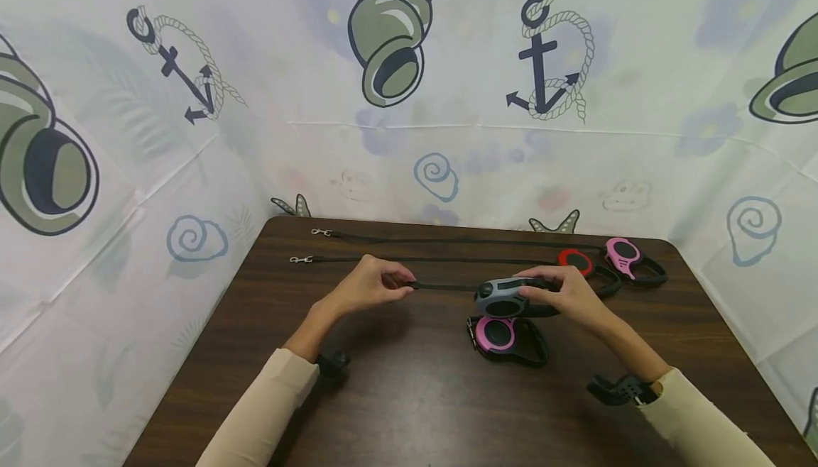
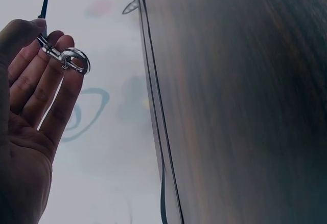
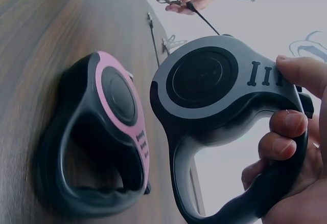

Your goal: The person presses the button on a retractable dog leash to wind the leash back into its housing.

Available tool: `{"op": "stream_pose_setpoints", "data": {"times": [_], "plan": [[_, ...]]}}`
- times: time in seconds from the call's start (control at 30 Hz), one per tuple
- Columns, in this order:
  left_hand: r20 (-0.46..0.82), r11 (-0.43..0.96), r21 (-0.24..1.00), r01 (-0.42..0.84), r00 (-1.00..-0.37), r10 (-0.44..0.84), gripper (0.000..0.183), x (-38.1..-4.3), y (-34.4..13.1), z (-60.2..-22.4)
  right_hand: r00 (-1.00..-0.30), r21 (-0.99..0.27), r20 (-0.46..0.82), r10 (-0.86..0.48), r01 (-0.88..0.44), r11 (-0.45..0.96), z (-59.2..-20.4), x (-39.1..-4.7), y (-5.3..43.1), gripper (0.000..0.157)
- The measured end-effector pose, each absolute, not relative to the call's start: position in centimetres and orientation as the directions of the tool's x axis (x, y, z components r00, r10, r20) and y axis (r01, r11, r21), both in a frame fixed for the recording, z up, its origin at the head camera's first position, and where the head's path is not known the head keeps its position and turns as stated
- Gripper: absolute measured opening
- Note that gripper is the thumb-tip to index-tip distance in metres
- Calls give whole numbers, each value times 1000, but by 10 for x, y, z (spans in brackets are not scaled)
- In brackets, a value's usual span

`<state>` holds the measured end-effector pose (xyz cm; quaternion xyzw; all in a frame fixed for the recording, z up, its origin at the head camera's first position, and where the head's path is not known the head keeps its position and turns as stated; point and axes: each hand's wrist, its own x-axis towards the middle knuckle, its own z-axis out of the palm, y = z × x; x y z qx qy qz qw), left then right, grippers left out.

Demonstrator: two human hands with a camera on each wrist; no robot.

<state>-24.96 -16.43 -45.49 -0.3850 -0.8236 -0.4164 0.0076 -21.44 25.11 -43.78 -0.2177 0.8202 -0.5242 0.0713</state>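
My right hand (image 1: pixel 569 297) grips the black handle of a grey retractable dog leash (image 1: pixel 501 298), its fingers curled through the loop and its thumb on the grey casing in the right wrist view. A black strap (image 1: pixel 447 287) stretches from the casing to my left hand (image 1: pixel 367 284). There the thumb and fingers pinch the strap's end beside a silver snap hook (image 2: pixel 69 58), which lies against the fingers. Both hands hold the leash above the table. Just below the grey casing in the head view, a pink and black retractable leash (image 1: pixel 495 334) lies on the table.
Toward the back of the dark wood table (image 1: pixel 409 396) lie a red leash (image 1: pixel 575 261) and another pink leash (image 1: pixel 623 250). Their straps run left, ending in metal hooks (image 1: pixel 301 260). A patterned cloth (image 1: pixel 473 147) hangs behind and at both sides.
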Motion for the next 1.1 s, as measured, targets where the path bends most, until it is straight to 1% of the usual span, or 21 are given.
{"op": "stream_pose_setpoints", "data": {"times": [0.2, 0.47, 0.6, 0.8, 1.1], "plan": [[349, 341, 677, 652, -693, 631, 14, -248, -162, -456, -894, -898, 113, -433, -279, 342, -440, -214, 242, 29], [331, 355, 690, 631, -711, 620, 16, -245, -160, -457, -894, -907, 118, -432, -274, 318, -442, -212, 230, 28], [326, 354, 696, 624, -715, 618, 16, -243, -159, -456, -887, -913, 126, -445, -279, 297, -441, -213, 223, 28], [331, 348, 700, 624, -715, 616, 16, -240, -155, -458, -870, -934, 150, -469, -281, 222, -441, -212, 212, 29], [350, 341, 692, 636, -709, 613, 15, -236, -151, -457, -867, -943, 148, -476, -269, 198, -444, -212, 199, 30]]}}
